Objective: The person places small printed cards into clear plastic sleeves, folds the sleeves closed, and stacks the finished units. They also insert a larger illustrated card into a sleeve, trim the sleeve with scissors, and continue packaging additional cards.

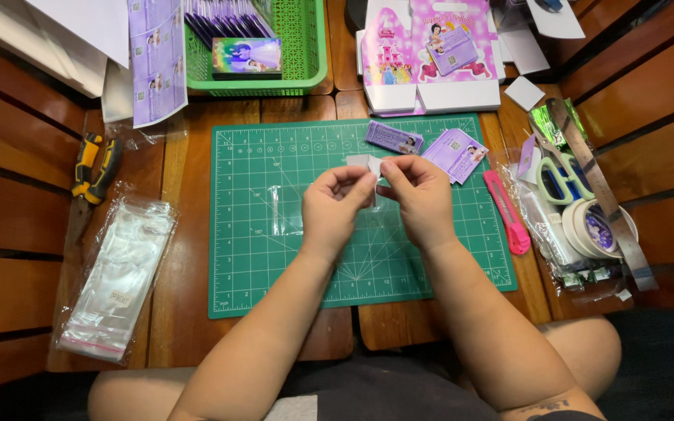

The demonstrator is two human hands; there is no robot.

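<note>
The forearms reach up from the lap, nearest the camera, and the two hands meet over the green mat (274, 257), which lies on the wooden bench (181, 312). The left hand (335, 209) and right hand (421, 199) are both closed in a pinch on a small white slip (369, 163), thumbs and forefingers at its edges, holding it just above the upper middle of the mat. Whether it is paper or a clear sleeve with a card in it I cannot tell.

Largest of the rest: above the mat stands a green basket (310, 54) with purple cards, and right of that a pink and purple printed box (431, 54), folded open. Left of the mat lies a pack of clear bags (118, 281), and above that a yellow-handled tool (91, 168). Right of the mat run a steel ruler (598, 187), scissors (563, 183), a tape roll (594, 230) and a pink cutter (506, 212), whose tail end overlaps the mat's right edge. On the mat's top edge lie a small purple box (393, 138) and purple cards (455, 153).

To handle the slip well, I judge the pinch should stay light and near the corners, so the piece stays flat and uncreased, with both hands low over the mat and its grid lines used to keep the edges square.
</note>
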